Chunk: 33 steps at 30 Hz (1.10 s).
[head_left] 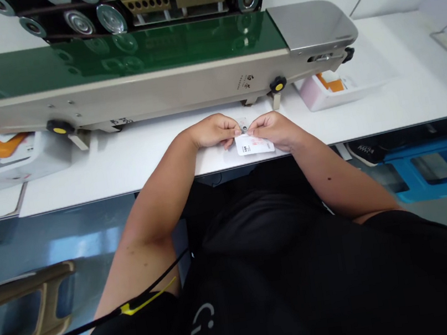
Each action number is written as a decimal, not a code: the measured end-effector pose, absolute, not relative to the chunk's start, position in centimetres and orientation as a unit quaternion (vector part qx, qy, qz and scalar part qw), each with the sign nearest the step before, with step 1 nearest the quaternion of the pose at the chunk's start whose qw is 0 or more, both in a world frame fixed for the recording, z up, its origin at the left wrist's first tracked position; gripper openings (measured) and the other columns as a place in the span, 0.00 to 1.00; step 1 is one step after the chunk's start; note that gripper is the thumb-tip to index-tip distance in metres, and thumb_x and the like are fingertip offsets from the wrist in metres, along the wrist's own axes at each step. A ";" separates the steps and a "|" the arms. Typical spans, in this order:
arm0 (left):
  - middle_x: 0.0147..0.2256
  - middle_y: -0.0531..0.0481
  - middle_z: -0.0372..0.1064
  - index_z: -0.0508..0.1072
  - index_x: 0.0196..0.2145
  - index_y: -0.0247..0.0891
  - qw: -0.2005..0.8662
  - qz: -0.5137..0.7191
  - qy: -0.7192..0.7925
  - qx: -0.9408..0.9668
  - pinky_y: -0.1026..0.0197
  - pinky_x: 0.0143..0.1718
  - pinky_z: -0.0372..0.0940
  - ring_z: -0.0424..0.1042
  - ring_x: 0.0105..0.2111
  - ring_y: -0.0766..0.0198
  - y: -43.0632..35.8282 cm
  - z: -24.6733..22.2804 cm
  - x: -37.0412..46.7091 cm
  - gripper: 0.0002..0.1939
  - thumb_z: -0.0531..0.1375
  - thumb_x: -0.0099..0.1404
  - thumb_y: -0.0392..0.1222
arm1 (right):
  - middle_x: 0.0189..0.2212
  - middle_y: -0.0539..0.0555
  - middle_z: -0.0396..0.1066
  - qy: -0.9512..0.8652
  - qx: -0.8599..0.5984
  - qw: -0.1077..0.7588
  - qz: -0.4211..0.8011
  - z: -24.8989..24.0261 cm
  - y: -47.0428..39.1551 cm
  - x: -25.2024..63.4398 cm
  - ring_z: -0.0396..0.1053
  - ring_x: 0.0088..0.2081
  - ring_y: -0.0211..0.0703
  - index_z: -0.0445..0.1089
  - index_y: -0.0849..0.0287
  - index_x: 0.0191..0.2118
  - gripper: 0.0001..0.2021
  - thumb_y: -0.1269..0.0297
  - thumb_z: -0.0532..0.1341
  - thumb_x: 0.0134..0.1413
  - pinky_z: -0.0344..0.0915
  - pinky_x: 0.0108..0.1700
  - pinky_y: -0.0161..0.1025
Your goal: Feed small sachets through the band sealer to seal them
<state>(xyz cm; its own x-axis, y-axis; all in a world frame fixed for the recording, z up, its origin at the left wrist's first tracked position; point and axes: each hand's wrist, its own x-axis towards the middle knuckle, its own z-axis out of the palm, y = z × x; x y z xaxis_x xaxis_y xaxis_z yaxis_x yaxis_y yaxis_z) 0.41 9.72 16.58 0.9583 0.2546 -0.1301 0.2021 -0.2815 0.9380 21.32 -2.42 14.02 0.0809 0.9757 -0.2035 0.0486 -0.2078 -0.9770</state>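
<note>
A white card [249, 147] with black and pinkish-red print is held low over the front of the white table. My right hand [275, 128] pinches its upper edge between thumb and fingers. From the other side, my left hand [216, 131] is closed, thumb against fingertips, at the card's top left corner. Between the fingertips of both hands shows a small clear piece [243, 123] with a dark round spot; its kind is too small to make out. Fingers hide part of the card's upper edge.
Behind my hands stands a long machine with a green conveyor belt [188, 46] and black-and-yellow knobs. A white bin [51, 154] with orange and white packets is at left, a smaller bin [316, 96] at right. A blue stool [416, 192] and a brown stool [46, 306] stand below.
</note>
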 end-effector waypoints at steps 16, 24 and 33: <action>0.20 0.50 0.69 0.77 0.30 0.33 0.662 -0.002 0.130 0.739 0.65 0.26 0.57 0.64 0.18 0.71 10.0 16.7 0.5 0.13 0.67 0.68 0.45 | 0.27 0.51 0.77 -0.577 -0.553 0.423 0.426 13.1 -3.9 21.9 0.69 0.28 0.37 0.81 0.59 0.33 0.13 0.53 0.73 0.50 0.65 0.28 0.35; 0.20 0.55 0.64 0.76 0.29 0.34 0.570 0.022 0.135 0.810 0.67 0.24 0.51 0.59 0.19 0.73 9.9 16.8 0.4 0.10 0.67 0.66 0.42 | 0.26 0.50 0.74 -0.577 -0.549 0.430 0.425 12.9 -3.8 22.0 0.67 0.27 0.36 0.80 0.59 0.33 0.13 0.54 0.72 0.52 0.62 0.27 0.35; 0.23 0.52 0.70 0.80 0.33 0.34 0.548 0.010 0.106 0.829 0.67 0.26 0.55 0.63 0.21 0.72 9.8 17.1 0.4 0.07 0.67 0.65 0.42 | 0.26 0.50 0.75 -0.577 -0.549 0.419 0.436 12.8 -3.8 22.2 0.68 0.27 0.36 0.80 0.58 0.34 0.11 0.55 0.72 0.52 0.62 0.28 0.35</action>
<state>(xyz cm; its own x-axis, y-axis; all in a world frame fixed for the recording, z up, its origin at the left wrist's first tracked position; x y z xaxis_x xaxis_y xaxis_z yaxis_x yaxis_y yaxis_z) 0.37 9.85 17.07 0.9773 0.1871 -0.0990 0.1643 -0.3760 0.9119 22.20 -3.75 12.81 -0.0461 0.9989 0.0058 0.2689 0.0180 -0.9630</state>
